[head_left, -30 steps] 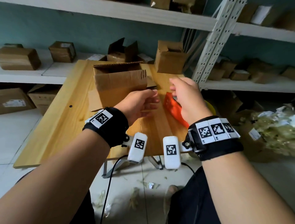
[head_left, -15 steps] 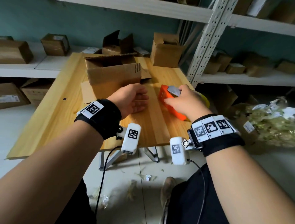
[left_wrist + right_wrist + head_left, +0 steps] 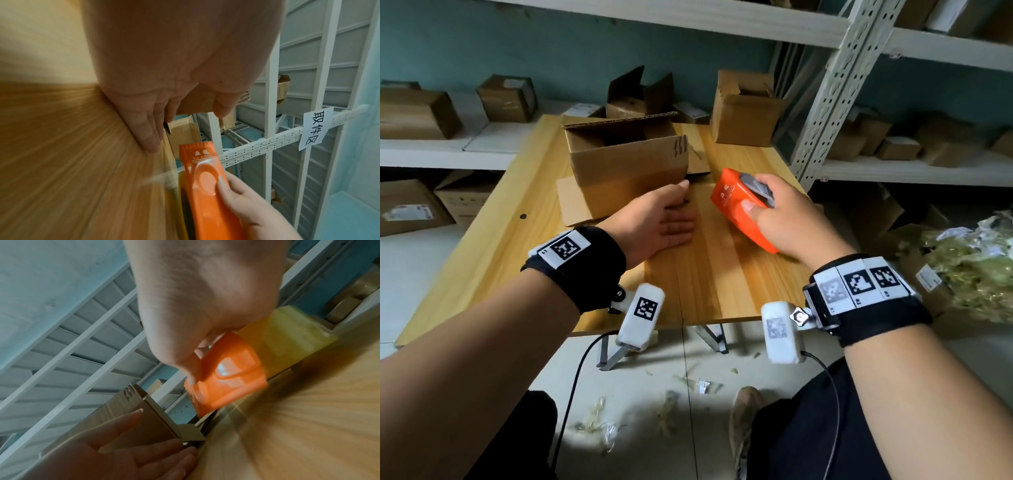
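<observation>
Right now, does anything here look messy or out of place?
Yes. Crumpled scraps litter the floor under the wooden table, and a heap of crumpled packing waste lies to its right. The open cardboard box and the orange tape dispenser in the right hand look undamaged.

Black wristbands [image 3: 575, 270] bear coded tags [image 3: 565, 247] and cabled cameras [image 3: 642, 317].

Glossy orange plastic tape dispenser [image 3: 743, 209]; matt cardboard box [image 3: 626, 164]; table [image 3: 722, 274] probably wood.
</observation>
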The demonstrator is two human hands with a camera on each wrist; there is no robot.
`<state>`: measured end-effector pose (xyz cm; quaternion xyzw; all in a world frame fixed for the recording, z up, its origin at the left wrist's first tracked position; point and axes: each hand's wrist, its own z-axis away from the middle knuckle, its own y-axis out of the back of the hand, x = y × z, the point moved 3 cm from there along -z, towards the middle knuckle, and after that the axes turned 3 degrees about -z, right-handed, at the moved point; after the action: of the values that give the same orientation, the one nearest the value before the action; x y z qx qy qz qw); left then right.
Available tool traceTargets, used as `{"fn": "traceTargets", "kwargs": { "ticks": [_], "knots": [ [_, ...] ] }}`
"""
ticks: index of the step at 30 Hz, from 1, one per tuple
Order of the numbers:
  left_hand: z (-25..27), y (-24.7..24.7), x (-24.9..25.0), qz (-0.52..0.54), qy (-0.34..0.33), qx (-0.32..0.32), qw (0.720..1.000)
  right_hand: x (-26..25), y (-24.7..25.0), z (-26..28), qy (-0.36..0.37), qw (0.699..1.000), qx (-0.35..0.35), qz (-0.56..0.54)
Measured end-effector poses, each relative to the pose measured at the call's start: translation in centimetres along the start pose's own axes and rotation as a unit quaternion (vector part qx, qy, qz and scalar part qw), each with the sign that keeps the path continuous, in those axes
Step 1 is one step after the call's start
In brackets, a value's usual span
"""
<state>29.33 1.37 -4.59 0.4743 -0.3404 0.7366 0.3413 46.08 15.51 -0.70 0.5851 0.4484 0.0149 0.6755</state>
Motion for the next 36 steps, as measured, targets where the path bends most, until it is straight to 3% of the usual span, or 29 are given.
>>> {"fn": "traceTargets", "kwargs": {
  "ticks": [9,17,23,29,36],
  "knots": [
    [0.1,0.0,-0.2,-0.017,-0.004,-0.016,1.000,0.1,1.4,1.5,0.078,0.989,0.119,-0.051],
    [1.5,-0.2,-0.1,-0.032,-0.042,-0.018,0.998,-2.0,-0.6,2.6,0.168,0.982,0.052,-0.064],
    [1.9,0.0,-0.2,-0.020,-0.067,-0.014,0.997,-1.0,-0.3,2.1,0.170,0.978,0.030,-0.116],
    [2.7,0.2,-0.5,-0.023,-0.087,-0.048,0.995,-0.3,-0.1,2.1,0.172,0.972,0.024,-0.159],
    [2.8,0.8,-0.4,-0.079,-0.108,-0.026,0.991,-0.4,-0.1,1.6,0.196,0.962,0.010,-0.190]
  ]
}}
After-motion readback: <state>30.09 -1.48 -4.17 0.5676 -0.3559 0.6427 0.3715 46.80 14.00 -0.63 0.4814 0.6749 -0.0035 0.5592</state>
